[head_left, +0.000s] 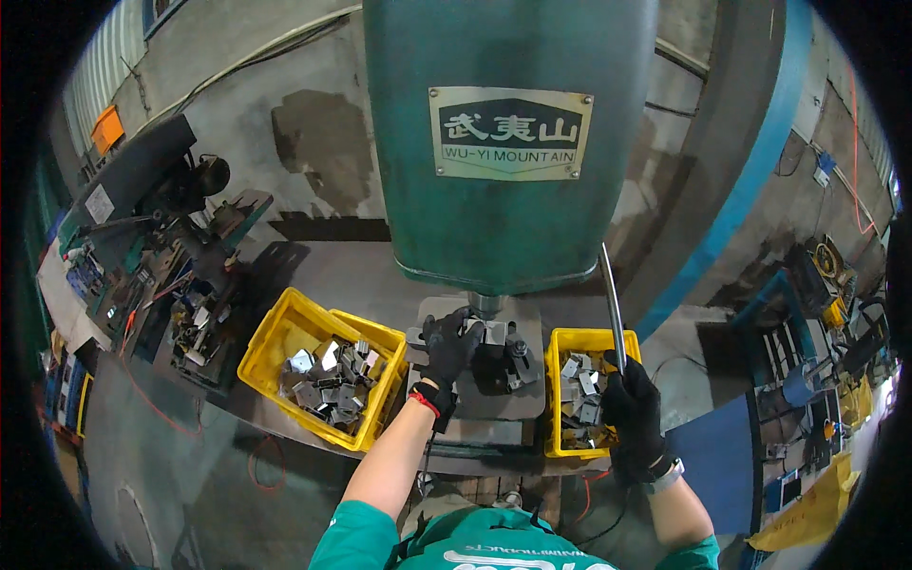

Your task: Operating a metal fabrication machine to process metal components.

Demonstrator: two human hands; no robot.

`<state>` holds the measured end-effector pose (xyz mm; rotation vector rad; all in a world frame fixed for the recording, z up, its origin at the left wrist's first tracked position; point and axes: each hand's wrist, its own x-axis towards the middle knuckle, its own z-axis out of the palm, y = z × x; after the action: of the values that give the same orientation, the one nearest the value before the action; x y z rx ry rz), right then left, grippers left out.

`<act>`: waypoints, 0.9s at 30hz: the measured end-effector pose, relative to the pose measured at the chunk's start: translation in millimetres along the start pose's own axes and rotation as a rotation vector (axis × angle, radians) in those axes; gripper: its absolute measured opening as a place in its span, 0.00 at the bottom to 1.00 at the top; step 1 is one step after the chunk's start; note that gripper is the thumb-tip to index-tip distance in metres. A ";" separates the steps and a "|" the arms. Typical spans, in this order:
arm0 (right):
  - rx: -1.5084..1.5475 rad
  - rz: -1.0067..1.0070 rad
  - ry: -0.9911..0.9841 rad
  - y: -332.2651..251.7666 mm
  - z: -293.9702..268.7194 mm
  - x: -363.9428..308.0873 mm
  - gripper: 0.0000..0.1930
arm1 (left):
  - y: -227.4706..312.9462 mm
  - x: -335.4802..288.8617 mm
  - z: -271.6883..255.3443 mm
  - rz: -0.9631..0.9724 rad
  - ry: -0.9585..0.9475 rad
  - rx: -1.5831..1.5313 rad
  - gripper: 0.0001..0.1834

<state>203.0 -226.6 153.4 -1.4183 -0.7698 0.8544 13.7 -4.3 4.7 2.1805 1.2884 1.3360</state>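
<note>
Right hand (632, 408), fingers clamped round one lever (611, 299); left hand (448, 351), finger closure unclear, at one press (503, 228); two parts piles (332, 389) (580, 394).

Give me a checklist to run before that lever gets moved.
1. Right hand on the lever: ok, gloved fingers wrap it.
2. Left hand clear of the spindle: not ok, its gloved fingertips look right beside it.
3. Silver part under the spindle seated squarely: cannot tell, the left hand partly hides that spot.
4. Left yellow bin upright, its metal pieces inside: ok.
5. Right yellow bin upright: ok, with metal pieces in it too.
6. Machine power off or on: cannot tell from this view.
</note>
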 end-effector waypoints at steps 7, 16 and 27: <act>0.032 0.039 -0.013 18.4 1.1 9.9 0.13 | 15.7 1.5 -16.9 -0.148 -0.139 -0.009 0.18; 0.142 0.013 0.023 58.4 -1.0 26.1 0.15 | 8.4 0.6 -11.0 -0.120 -0.104 -0.038 0.14; -0.043 -0.121 0.037 87.5 -5.2 43.5 0.14 | -8.6 -6.1 -8.4 -0.011 -0.068 -0.038 0.10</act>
<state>225.7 -194.4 63.8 -1.4062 -0.8415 0.7203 1.1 -6.0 0.3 2.1708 1.2376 1.2607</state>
